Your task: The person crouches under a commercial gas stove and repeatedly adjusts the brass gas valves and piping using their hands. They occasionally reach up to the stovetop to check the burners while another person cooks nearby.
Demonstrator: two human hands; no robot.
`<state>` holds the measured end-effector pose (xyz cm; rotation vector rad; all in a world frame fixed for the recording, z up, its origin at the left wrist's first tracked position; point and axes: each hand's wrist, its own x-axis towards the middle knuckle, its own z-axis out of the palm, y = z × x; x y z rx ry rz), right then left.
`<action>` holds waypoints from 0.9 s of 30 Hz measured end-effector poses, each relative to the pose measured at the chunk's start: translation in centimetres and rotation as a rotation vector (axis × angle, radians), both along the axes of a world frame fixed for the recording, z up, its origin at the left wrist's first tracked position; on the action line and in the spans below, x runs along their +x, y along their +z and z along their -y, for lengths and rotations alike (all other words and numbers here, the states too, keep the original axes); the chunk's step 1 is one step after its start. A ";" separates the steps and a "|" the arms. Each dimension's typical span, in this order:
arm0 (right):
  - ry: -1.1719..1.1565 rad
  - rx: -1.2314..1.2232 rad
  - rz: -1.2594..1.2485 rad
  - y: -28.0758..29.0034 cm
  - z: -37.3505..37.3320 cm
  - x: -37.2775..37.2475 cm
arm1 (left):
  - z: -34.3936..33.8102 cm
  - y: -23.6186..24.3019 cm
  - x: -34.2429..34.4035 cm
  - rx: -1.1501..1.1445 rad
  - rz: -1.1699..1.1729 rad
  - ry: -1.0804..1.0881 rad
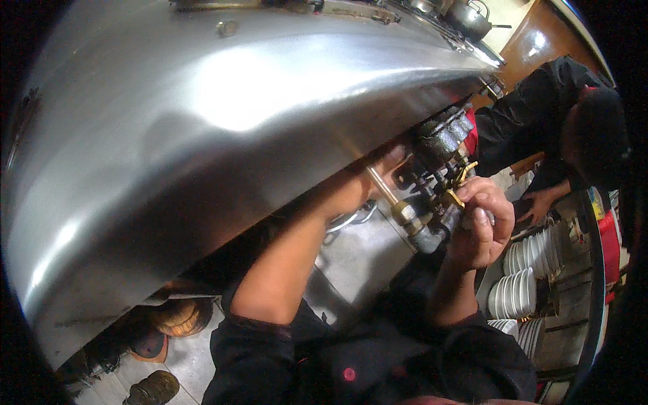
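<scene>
My right hand [489, 219] is closed, its thumb and fingers bent around the end of a small yellow valve lever [453, 198]. The lever belongs to a cluster of metal gas fittings. Beside it are a brass pipe fitting [405, 214] with a straight tube and a grey elbow [426, 239]. A dark, round-bodied regulator [442, 137] sits farther up in the cluster. My left hand [393, 163] reaches beneath the steel edge behind the fittings. Its fingers are hidden there, so I cannot see what they touch.
A large stainless steel panel [155, 155] fills the left and top. Another person in a dark top [533, 108] leans in at right, one hand [540, 204] low near shelves of stacked white plates [513, 293]. A kettle [468, 20] stands at the top right. Pans [179, 317] lie lower left.
</scene>
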<state>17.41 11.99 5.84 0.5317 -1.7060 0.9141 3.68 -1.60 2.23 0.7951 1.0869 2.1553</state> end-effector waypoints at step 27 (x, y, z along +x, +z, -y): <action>0.035 -0.025 -0.039 0.4 0.0 0.8 | -0.1 -9.3 -9.0 -0.715 -0.862 0.717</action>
